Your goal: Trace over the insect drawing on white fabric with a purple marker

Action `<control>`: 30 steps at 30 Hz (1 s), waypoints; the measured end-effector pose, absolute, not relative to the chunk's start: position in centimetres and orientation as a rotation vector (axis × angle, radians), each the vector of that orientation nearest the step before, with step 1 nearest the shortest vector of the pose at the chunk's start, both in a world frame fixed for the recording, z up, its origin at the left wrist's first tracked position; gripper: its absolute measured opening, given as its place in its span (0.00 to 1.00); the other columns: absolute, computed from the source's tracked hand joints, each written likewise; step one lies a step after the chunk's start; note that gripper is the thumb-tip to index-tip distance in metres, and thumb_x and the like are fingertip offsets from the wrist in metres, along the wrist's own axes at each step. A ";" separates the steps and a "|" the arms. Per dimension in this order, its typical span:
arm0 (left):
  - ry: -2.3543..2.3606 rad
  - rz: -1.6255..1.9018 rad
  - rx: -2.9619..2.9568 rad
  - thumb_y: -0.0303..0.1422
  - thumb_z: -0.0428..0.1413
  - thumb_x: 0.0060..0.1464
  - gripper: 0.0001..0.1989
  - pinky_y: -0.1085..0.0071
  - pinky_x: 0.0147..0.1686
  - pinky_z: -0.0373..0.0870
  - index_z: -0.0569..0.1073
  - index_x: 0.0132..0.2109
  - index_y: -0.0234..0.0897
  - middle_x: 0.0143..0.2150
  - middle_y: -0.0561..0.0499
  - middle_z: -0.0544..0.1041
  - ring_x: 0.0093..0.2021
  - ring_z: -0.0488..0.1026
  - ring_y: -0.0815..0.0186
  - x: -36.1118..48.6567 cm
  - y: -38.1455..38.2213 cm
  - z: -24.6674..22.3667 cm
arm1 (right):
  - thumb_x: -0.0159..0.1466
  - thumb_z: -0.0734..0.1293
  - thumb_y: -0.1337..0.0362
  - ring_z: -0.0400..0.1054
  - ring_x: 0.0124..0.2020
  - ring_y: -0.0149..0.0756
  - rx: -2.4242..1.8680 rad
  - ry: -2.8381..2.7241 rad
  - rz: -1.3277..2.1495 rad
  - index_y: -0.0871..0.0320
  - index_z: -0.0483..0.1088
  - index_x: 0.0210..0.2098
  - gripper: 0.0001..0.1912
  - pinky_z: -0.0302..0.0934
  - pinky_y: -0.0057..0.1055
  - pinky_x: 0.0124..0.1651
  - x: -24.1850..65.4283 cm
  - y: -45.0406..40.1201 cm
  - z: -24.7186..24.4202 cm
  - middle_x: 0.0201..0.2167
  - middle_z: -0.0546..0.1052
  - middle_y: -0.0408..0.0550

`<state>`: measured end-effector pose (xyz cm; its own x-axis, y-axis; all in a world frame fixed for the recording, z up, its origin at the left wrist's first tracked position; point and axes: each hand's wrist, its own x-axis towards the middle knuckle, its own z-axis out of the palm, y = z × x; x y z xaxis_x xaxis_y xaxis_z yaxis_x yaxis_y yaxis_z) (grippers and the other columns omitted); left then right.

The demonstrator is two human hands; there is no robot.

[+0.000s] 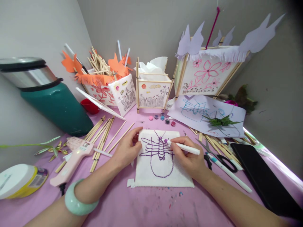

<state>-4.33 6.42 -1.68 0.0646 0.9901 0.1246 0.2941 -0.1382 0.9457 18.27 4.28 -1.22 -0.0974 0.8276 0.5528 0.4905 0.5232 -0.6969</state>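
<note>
Between the fingers of my right hand (189,157) is a white marker pen (187,147) with a purple tip. The tip points at the insect drawing's upper right. That drawing, in purple lines with a rounded shape below it, is on a white square panel (144,171) lying flat in front of me. My left hand (127,145) holds the panel's upper left edge, its thumb at the side and its forefinger by the corner; the other fingers are partly hidden. On paper (177,107) behind the panel is a similar insect in blue, with a green woven-leaf insect (222,121) on it.
Decorated lanterns (155,93) stand at the back. A pink glue gun (73,164), wooden sticks (100,145), a teal bottle (56,107) and a yellow tub (26,181) are left. Scissors (227,162), a blue-white pen (233,176) and a black phone (262,179) lie right. Small paint pots (162,117) sit behind.
</note>
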 end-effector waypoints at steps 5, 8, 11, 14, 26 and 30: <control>1.338 1.100 1.597 0.24 0.51 0.47 0.27 0.63 0.47 0.69 0.67 0.57 0.36 0.47 0.45 0.76 0.44 0.73 0.60 -4.4 6.5 -2.1 | 0.61 0.64 0.67 0.63 0.20 0.27 -1.103 -1.753 0.367 0.56 0.69 0.34 0.02 0.58 0.25 0.23 18.2 4.2 -1.3 0.25 0.73 0.41; 1.364 1.066 1.640 0.25 0.50 0.49 0.27 0.63 0.46 0.70 0.65 0.58 0.36 0.48 0.44 0.75 0.43 0.73 0.62 -4.6 6.6 -2.3 | 0.61 0.64 0.68 0.65 0.22 0.28 -1.109 -1.759 0.285 0.55 0.69 0.36 0.04 0.61 0.27 0.27 18.4 4.4 -1.1 0.28 0.74 0.43; 1.416 1.064 1.777 0.26 0.51 0.51 0.23 0.62 0.48 0.68 0.67 0.56 0.37 0.53 0.43 0.71 0.45 0.72 0.61 -4.5 6.3 -1.5 | 0.61 0.63 0.69 0.69 0.31 0.33 -1.084 -1.792 0.221 0.55 0.69 0.39 0.07 0.64 0.31 0.35 18.7 4.3 -0.5 0.33 0.74 0.46; 1.507 1.209 2.002 0.31 0.53 0.52 0.17 0.60 0.55 0.61 0.71 0.51 0.38 0.57 0.43 0.66 0.55 0.65 0.56 -3.8 5.1 0.3 | 0.61 0.62 0.71 0.69 0.39 0.38 -1.014 -1.880 0.112 0.56 0.68 0.44 0.11 0.63 0.35 0.43 18.6 3.3 0.5 0.38 0.74 0.50; 0.831 0.756 1.041 0.43 0.51 0.58 0.15 0.77 0.17 0.49 0.70 0.36 0.33 0.22 0.55 0.68 0.17 0.56 0.76 -1.1 1.3 2.1 | 0.60 0.58 0.73 0.62 0.51 0.47 -1.036 -2.366 -0.153 0.63 0.58 0.61 0.28 0.60 0.45 0.48 15.4 -5.2 1.2 0.57 0.65 0.61; 0.879 0.801 1.024 0.44 0.50 0.59 0.17 0.79 0.15 0.47 0.70 0.35 0.33 0.18 0.57 0.66 0.15 0.51 0.77 -1.4 1.8 2.1 | 0.62 0.60 0.70 0.63 0.52 0.46 -1.241 -2.176 -0.353 0.58 0.60 0.59 0.25 0.59 0.46 0.51 22.6 -5.7 1.4 0.53 0.69 0.57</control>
<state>-1.43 1.76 2.13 0.4266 0.8752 -0.2280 -0.1451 0.3150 0.9379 22.60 -5.70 1.36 -0.3806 0.6874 0.6185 0.8476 0.5268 -0.0638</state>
